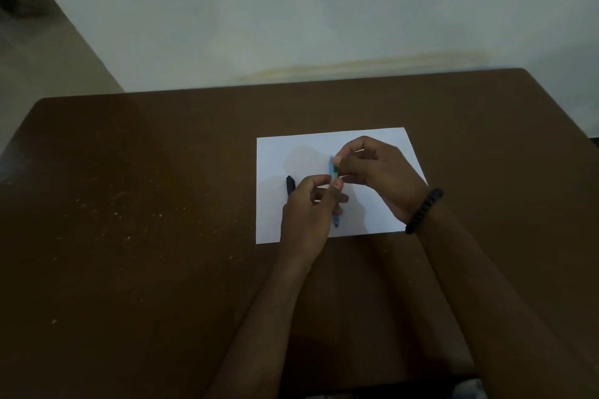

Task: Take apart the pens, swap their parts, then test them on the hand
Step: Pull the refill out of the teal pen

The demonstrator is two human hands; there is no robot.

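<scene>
— Pens: where were they?
— Black pen (290, 185) lay on the paper (275, 152), left. Left hand (306, 214) gripped the blue pen (334, 197) upright above it.
— And the right hand (379, 172)?
— It pinched that pen's green top (335, 171).

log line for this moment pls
left hand: holds blue pen | right hand: pinches its green part | black pen: on paper

No legible text or labels anywhere.
</scene>
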